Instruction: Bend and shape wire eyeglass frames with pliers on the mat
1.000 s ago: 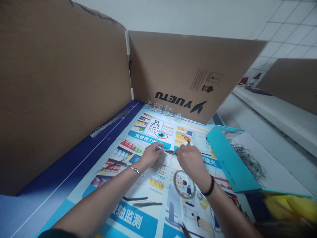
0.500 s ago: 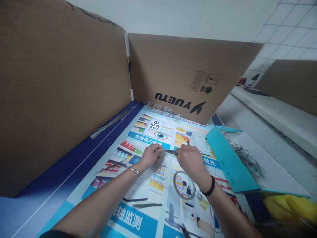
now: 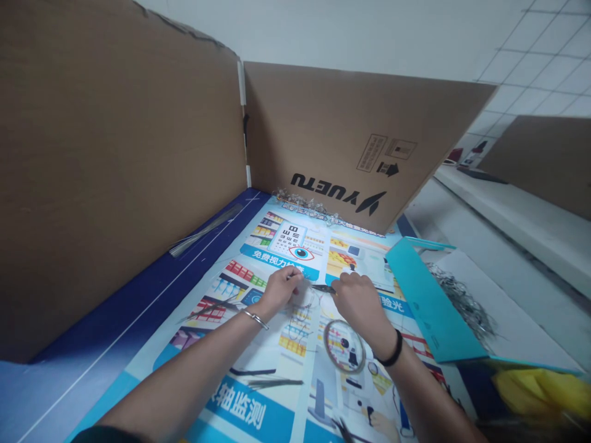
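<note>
Left edge: tall cardboard wall (image 3: 115,154), close beside the left forearm.
Far edge: second cardboard wall (image 3: 346,135), with a strip of small clear pieces (image 3: 305,203) at its foot.
Right edge: teal folder (image 3: 429,301) standing tilted, near the right wrist; a heap of metal wire parts (image 3: 462,301) lies behind it.
Open room: bare printed poster mat (image 3: 277,344) between the 2 forearms and ahead of the hands.
Left hand (image 3: 281,289): fingertips pinched together on a thin wire frame (image 3: 308,303).
Right hand (image 3: 357,301): fingers closed around a slender dark tool (image 3: 323,288).
Tool position: its tip points at the left fingertips, just beside them.
Frame position: hangs between both hands, just above the mat.
Near right wrist: round lens ring (image 3: 344,344), flat on the mat.
</note>
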The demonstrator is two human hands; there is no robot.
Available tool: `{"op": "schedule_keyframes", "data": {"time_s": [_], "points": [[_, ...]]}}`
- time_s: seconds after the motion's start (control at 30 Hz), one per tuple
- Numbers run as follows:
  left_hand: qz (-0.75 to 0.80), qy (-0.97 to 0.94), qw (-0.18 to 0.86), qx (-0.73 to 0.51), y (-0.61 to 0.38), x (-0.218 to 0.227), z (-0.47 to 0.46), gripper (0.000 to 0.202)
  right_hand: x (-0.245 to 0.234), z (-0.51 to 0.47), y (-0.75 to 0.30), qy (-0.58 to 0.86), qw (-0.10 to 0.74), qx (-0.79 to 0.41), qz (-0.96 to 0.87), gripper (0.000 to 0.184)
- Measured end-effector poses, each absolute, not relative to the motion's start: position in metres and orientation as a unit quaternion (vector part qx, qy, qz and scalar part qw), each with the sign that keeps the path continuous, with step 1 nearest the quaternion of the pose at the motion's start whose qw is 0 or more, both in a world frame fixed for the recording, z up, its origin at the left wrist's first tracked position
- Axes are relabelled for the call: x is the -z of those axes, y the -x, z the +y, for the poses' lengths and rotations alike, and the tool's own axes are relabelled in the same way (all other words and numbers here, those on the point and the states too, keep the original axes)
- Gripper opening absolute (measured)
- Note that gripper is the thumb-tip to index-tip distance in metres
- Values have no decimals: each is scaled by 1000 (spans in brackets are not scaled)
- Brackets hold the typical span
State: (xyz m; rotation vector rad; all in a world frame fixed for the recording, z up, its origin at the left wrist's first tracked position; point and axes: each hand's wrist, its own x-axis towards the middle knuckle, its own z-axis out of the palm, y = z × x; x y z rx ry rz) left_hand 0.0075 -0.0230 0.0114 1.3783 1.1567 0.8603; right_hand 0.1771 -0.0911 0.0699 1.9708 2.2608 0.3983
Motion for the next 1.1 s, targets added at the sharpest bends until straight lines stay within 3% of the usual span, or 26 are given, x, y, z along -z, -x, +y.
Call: {"op": "schedule_keyframes", "data": {"time_s": [0.8, 1.1], "points": [[480, -571, 562, -357, -7, -11, -24, 18, -67, -85, -177, -657, 52, -104, 745, 14], [441, -347, 668, -488, -5, -15, -22, 22, -80, -88, -182, -672, -20, -117, 731, 18]]}}
